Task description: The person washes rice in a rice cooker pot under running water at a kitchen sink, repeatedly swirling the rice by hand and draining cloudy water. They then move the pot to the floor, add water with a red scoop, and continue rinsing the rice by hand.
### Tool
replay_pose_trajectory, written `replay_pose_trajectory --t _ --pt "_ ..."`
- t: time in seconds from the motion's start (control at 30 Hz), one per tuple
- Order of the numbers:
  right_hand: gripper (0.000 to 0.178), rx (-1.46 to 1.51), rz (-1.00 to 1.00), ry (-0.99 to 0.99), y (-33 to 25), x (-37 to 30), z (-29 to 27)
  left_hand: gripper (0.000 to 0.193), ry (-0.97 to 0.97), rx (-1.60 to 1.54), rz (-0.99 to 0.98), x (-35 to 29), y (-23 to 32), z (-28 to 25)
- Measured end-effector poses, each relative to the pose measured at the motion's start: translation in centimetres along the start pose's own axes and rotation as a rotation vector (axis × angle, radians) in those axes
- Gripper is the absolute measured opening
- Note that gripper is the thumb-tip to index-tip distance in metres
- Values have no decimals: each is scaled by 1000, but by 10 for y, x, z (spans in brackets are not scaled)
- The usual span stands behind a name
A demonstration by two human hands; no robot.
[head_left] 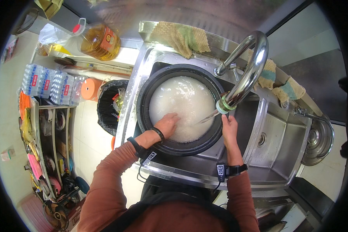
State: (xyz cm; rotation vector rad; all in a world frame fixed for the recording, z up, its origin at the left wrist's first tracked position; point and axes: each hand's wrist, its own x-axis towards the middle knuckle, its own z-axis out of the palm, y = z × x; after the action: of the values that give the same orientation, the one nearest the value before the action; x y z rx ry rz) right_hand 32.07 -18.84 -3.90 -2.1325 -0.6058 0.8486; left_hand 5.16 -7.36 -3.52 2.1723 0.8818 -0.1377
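A large round black pot [143, 104] stands in the left sink basin. It holds cloudy white water with pale grains, looking like rice [181, 92], settled under the surface. My left hand [168, 127] reaches over the pot's near-left rim and dips into this water, so its fingertips are hidden. At the right rim, my right hand [229, 127] grips the green-and-white tip of the faucet spout [223, 105]. A thin stream of water runs from that tip leftward into the pot, landing near my left hand.
The curved chrome faucet [259, 54] arches over the pot's right side. Rags [181, 36] hang on the sink's back ledge. A second basin [276, 139] lies to the right. Leftward are a black-lined bin [107, 106], an oil jug [100, 40], bottled-water packs [48, 83] and a shelf [56, 135].
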Motion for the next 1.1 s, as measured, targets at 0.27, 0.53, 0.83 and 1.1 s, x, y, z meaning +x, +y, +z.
replay_pose_trajectory --t 0.27,0.53,0.83,1.1 --pt "28 109 -26 13 6 -3 1 65 265 294 65 39 -4 -7" --pt "25 94 -17 4 3 -5 -1 74 226 390 99 66 11 8" --pt "25 135 -50 22 15 0 4 73 246 534 155 87 -1 17" --pt "27 111 -114 18 24 4 5 69 176 516 96 93 -5 22"
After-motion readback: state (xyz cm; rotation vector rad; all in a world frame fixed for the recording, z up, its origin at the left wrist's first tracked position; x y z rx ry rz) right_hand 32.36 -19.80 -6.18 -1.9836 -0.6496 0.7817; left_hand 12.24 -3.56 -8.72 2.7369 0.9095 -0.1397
